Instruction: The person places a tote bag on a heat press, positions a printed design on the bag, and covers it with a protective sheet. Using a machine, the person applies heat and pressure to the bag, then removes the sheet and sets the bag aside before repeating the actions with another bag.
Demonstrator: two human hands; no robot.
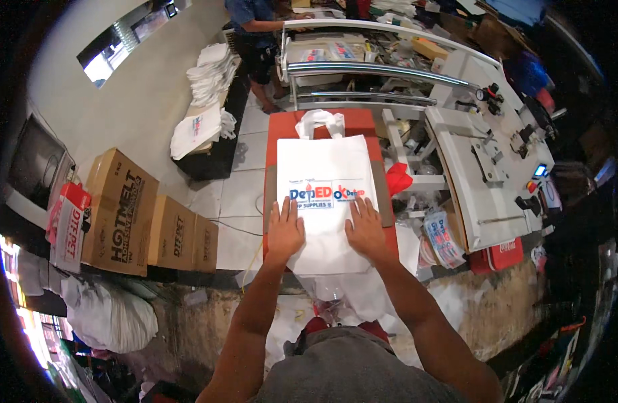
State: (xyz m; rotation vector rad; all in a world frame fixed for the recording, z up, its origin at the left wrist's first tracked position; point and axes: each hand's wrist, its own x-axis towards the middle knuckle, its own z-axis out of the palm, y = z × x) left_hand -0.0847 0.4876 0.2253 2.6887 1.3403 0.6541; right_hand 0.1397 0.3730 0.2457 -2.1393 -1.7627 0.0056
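A white tote bag (322, 164) with looped handles and a blue and red print lies flat on a red platen (357, 121), its handles toward the far edge. My left hand (284, 230) rests flat on the bag's left side, just below the print, fingers stretched out. On the right side of the bag lies my right hand (366, 230), also flat with its fingers apart, touching the edge of the print. Neither hand grips anything. The bag's near end hangs toward my body.
A white-framed machine (483, 188) with metal rollers stands to the right and beyond. Stacked white bags (208, 77) lie on a black table at the left, near cardboard boxes (121, 208). Another person (252, 40) stands at the far side. A red cloth (398, 178) sits beside the platen.
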